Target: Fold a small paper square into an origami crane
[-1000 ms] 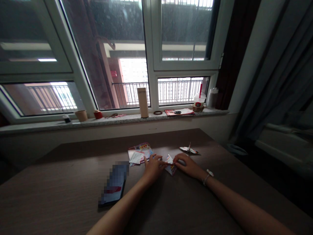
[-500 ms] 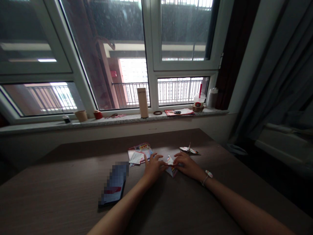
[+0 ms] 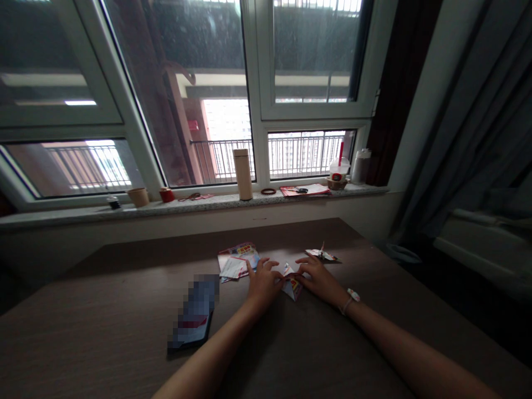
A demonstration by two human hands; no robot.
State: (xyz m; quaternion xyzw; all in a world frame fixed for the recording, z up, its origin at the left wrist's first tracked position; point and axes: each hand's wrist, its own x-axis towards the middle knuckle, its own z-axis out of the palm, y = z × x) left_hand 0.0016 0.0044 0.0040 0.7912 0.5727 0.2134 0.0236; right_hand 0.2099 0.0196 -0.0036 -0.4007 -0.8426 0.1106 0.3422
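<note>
Paper (image 3: 292, 287) folded into a diamond-like form lies on the desk (image 3: 103, 310) between two bare hands, one point aimed away from the person and the other toward them. White shows on its upper part, with yellow and reddish print lower down. The left hand (image 3: 266, 281) has its grip closed on the left edge, thumb and forefinger pinched together, the other fingers spread above. The right hand (image 3: 319, 280) pinches the opposite edge in the same way, fingers curled; a pale bracelet (image 3: 352, 295) circles that wrist.

Just beyond the left fingertips sits a small stack of printed sheets (image 3: 239, 260), a white piece on top. A phone (image 3: 195, 313), its screen pixelated, lies left of the left forearm. Past the right hand, near the far edge, rests a folded paper crane (image 3: 322, 254) with its wings out. Behind the desk, a speckled sill (image 3: 208, 204) carries a tall beige bottle (image 3: 243, 174), a paper cup (image 3: 138, 197) and a lidded drink (image 3: 338, 170) with a red straw.
</note>
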